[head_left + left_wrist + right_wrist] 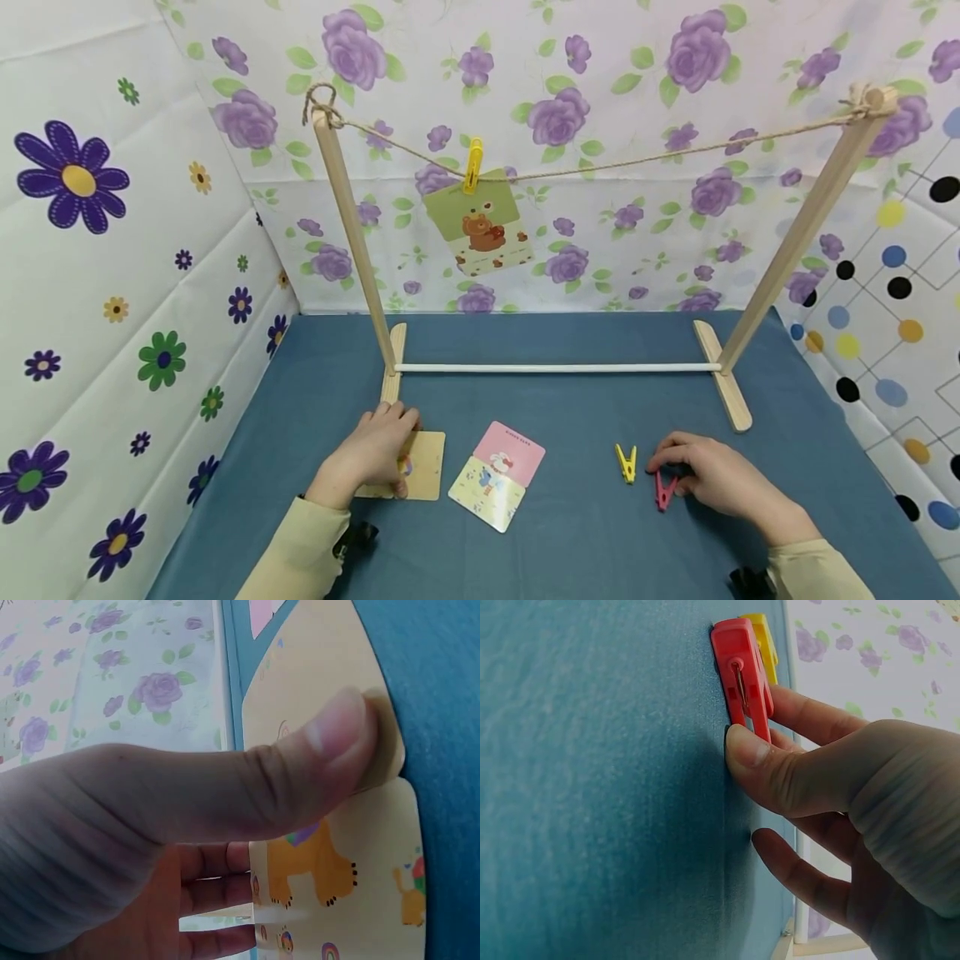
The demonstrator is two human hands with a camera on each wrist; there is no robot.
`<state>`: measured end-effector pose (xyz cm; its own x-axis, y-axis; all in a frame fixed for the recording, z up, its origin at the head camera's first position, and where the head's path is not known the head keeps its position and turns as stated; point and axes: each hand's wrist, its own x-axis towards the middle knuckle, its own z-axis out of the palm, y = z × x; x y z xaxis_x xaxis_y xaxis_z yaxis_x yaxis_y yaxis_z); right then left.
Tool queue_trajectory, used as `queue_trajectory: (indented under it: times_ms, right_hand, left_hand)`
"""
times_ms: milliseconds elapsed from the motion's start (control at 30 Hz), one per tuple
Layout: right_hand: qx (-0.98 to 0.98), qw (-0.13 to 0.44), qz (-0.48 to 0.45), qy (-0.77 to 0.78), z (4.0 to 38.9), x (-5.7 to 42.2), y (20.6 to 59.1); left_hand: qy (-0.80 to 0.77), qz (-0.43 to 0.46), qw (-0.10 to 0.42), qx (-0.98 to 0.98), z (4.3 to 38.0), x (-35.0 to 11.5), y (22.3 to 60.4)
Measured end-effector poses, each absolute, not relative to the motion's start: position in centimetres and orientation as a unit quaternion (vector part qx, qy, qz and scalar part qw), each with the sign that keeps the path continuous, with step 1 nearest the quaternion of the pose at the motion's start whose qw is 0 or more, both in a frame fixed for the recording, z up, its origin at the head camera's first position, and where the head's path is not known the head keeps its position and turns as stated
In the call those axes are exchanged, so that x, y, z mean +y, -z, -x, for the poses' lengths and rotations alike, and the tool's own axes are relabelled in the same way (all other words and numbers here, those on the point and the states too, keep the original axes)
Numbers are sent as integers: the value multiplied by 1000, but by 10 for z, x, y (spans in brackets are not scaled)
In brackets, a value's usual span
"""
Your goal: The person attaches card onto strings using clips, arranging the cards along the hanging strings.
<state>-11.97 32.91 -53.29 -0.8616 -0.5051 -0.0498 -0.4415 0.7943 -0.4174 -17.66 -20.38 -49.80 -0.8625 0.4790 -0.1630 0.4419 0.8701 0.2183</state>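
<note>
A beige card (427, 467) with a cartoon animal on it lies on the cloth at left. My left hand (375, 454) spans it, thumb at the near edge and fingers at the far edge, holding it; the hand covers its left part. In the left wrist view, the thumb crosses the card (337, 870). A red clothespin (664, 490) stands at right, its handle end between the thumb and forefinger of my right hand (708, 471). The right wrist view shows this pinch on the red clothespin (741, 671), the other fingers spread apart.
A yellow clothespin (626, 463) lies left of the red one. Between the hands is a pink and yellow card (497, 475). Behind stands a wooden frame (806, 242) with a twine line (637, 164), where another yellow clothespin (472, 165) holds a green bear card (480, 225).
</note>
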Motion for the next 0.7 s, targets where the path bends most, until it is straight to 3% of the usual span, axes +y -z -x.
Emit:
queue_trajectory:
  times_ms: [700]
  right_hand:
    - [949,81,227,204,118,329,536]
  left_hand:
    - [-165,-222,122,953,181,-211,487]
